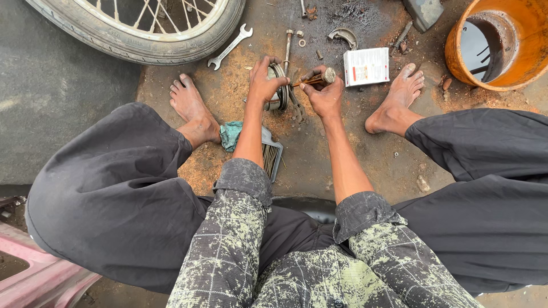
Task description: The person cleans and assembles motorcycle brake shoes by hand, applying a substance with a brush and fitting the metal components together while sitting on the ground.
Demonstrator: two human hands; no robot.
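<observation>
My left hand (264, 81) grips a round grey metal part (278, 91) standing on the rusty, oily ground between my bare feet. My right hand (325, 92) holds a brown-handled tool (317, 80) with its tip pointed at that round part. A pair of pliers (297, 106) lies on the ground just below the two hands. Both hands sit close together, almost touching over the part.
A spoked wheel with tyre (142, 34) lies at top left, a spanner (229, 47) beside it. A long bolt (288, 47), curved metal piece (344, 36), white box (367, 66) and orange drum (502, 43) lie beyond. A teal rag (230, 135) and wire brush (271, 155) sit near my left foot.
</observation>
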